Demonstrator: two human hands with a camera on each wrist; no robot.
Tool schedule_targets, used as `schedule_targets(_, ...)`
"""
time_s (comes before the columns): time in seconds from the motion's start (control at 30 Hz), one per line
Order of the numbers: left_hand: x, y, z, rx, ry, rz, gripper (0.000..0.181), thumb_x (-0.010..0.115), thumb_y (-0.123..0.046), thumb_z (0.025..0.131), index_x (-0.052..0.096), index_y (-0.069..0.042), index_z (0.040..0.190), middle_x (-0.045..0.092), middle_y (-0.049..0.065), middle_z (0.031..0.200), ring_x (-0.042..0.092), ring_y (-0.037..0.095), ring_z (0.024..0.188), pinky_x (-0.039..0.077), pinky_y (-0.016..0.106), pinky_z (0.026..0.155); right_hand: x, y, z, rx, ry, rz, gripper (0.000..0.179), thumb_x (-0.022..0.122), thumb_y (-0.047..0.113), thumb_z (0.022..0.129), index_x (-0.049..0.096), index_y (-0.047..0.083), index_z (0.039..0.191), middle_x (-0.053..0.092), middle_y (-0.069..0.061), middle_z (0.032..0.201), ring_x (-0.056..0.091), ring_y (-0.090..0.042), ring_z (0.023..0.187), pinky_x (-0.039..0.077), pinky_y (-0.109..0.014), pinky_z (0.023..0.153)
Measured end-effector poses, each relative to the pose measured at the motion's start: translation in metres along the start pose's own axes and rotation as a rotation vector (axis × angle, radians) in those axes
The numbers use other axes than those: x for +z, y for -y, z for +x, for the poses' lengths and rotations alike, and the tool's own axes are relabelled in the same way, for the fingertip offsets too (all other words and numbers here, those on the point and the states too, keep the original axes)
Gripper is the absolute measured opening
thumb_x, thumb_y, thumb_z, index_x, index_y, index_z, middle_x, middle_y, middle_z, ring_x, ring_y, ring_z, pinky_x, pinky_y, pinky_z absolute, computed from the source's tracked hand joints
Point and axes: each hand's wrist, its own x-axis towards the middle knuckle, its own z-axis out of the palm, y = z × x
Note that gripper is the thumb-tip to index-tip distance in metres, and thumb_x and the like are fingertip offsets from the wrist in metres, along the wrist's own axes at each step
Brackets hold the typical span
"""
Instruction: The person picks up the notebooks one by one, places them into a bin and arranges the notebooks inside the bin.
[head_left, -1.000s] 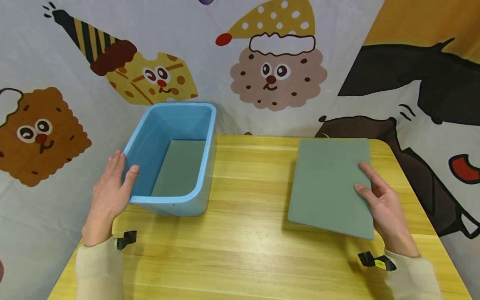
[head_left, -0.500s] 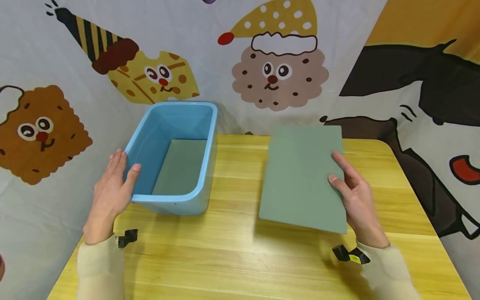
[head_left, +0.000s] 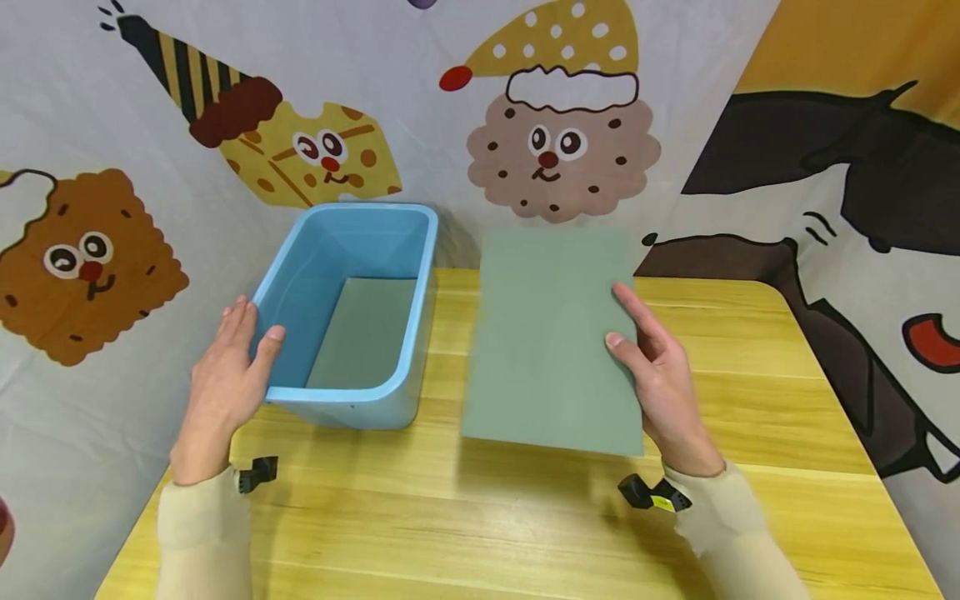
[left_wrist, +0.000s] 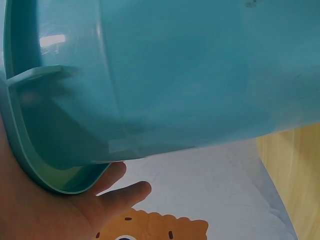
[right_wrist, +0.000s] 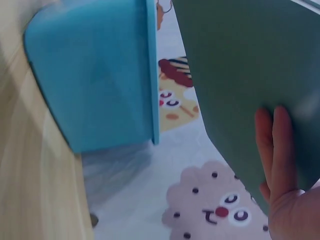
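Note:
My right hand (head_left: 663,387) pinches the right edge of a thin, flat grey-green rectangle (head_left: 551,342), like a notebook with a plain cover. Its thumb lies on the near face; in the right wrist view, straight fingers (right_wrist: 283,150) lie along the other face. The rectangle is raised above the table, right of a light blue plastic bin (head_left: 420,350). Flat on the bin's floor lies another grey-green piece (head_left: 367,329). My left hand (head_left: 225,379) rests on the bin's left rim near the front corner, thumb over the rim, straight fingers along the outside.
Everything stands on a yellow wood-grain table (head_left: 757,400) with a rounded back right corner. A white cloth (head_left: 435,125) printed with cartoon cookies and cheese hangs behind and on the left. The bin is close to this cloth.
My right hand has carried the grey-green rectangle leftward from the table's right side toward the bin, tilting it up somewhat. My left hand and the bin stay in place.

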Motion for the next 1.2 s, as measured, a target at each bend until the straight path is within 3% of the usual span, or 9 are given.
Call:
schedule_targets(0.13, 0.000, 0.000, 0.000, 0.004, -0.004, 0.001, 0.082, 0.023, -0.058, 0.110, 0.016, 0.006, 0.162, 0.008, 0.022, 0.171, 0.003, 0.042, 0.158, 0.014, 0.082, 0.108, 0.021, 0.001, 0.010, -0.027, 0.002, 0.027, 0.057, 0.054, -0.001, 0.105, 0.040, 0.006, 0.159, 0.031, -0.004, 0.168, 0.032, -0.022, 0.151, 0.046, -0.022, 0.106)
schedule_targets(0.37, 0.000, 0.000, 0.000, 0.003, -0.001, -0.004, 0.083, 0.022, -0.059, 0.110, 0.015, 0.006, 0.162, 0.006, 0.021, 0.171, 0.002, 0.041, 0.158, 0.014, 0.081, 0.109, 0.061, 0.001, 0.030, -0.051, -0.005, 0.116, 0.057, 0.054, 0.001, 0.104, 0.042, 0.011, 0.159, 0.039, 0.000, 0.162, 0.046, -0.023, 0.139, 0.053, -0.026, 0.098)
schedule_targets(0.67, 0.002, 0.003, 0.001, 0.001, -0.011, -0.017, 0.082, 0.018, -0.059, 0.110, 0.017, 0.005, 0.162, 0.008, 0.022, 0.171, 0.003, 0.041, 0.158, 0.013, 0.081, 0.109, 0.122, -0.019, 0.057, -0.113, 0.033, 0.074, 0.059, 0.055, -0.001, 0.101, 0.041, 0.004, 0.158, 0.036, 0.003, 0.166, 0.023, -0.006, 0.154, 0.020, -0.027, 0.124)
schedule_targets(0.8, 0.003, 0.005, 0.000, 0.008, -0.021, -0.020, 0.081, 0.015, -0.058, 0.111, 0.018, 0.005, 0.162, 0.009, 0.022, 0.171, 0.004, 0.041, 0.158, 0.013, 0.079, 0.112, 0.148, -0.026, 0.067, -0.124, 0.034, 0.063, 0.058, 0.055, 0.000, 0.102, 0.039, 0.002, 0.158, 0.036, 0.000, 0.166, 0.023, -0.005, 0.153, 0.024, -0.024, 0.121)
schedule_targets(0.87, 0.004, 0.005, 0.000, 0.011, -0.025, -0.023, 0.082, 0.013, -0.058, 0.111, 0.018, 0.005, 0.162, 0.009, 0.022, 0.171, 0.004, 0.041, 0.158, 0.013, 0.078, 0.113, 0.160, -0.029, 0.071, -0.120, 0.035, 0.033, 0.058, 0.055, 0.002, 0.103, 0.039, 0.004, 0.159, 0.035, 0.001, 0.166, 0.049, -0.003, 0.133, 0.039, -0.020, 0.105)
schedule_targets(0.93, 0.004, 0.004, 0.000, 0.012, -0.028, -0.028, 0.082, 0.012, -0.058, 0.110, 0.019, 0.006, 0.162, 0.010, 0.022, 0.171, 0.005, 0.041, 0.158, 0.013, 0.078, 0.113, 0.171, -0.031, 0.074, -0.107, 0.043, 0.002, 0.058, 0.054, 0.004, 0.104, 0.038, 0.007, 0.160, 0.035, 0.002, 0.166, 0.062, -0.002, 0.091, 0.048, -0.018, 0.076)
schedule_targets(1.03, 0.004, 0.004, 0.000, 0.016, -0.033, -0.034, 0.083, 0.012, -0.059, 0.110, 0.020, 0.006, 0.161, 0.011, 0.022, 0.171, 0.006, 0.041, 0.158, 0.014, 0.078, 0.112, 0.185, -0.034, 0.078, -0.068, 0.065, -0.037, 0.059, 0.054, 0.007, 0.105, 0.036, 0.012, 0.162, 0.035, 0.005, 0.166, 0.032, -0.008, 0.045, 0.034, -0.021, 0.045)
schedule_targets(1.1, 0.004, 0.004, 0.000, 0.016, -0.035, -0.036, 0.082, 0.012, -0.058, 0.110, 0.020, 0.006, 0.161, 0.011, 0.022, 0.171, 0.006, 0.041, 0.157, 0.014, 0.078, 0.112, 0.194, -0.036, 0.081, -0.047, 0.085, -0.065, 0.060, 0.053, 0.010, 0.106, 0.036, 0.013, 0.162, 0.035, 0.005, 0.166, 0.038, -0.008, 0.048, 0.039, -0.021, 0.050)
schedule_targets(1.2, 0.004, 0.004, 0.000, 0.016, -0.039, -0.030, 0.083, 0.013, -0.058, 0.110, 0.020, 0.006, 0.161, 0.012, 0.022, 0.170, 0.007, 0.042, 0.157, 0.015, 0.079, 0.111, 0.208, -0.039, 0.086, -0.031, 0.121, -0.102, 0.061, 0.053, 0.011, 0.106, 0.034, 0.013, 0.163, 0.033, 0.004, 0.167, 0.063, -0.004, 0.099, 0.049, -0.021, 0.089)
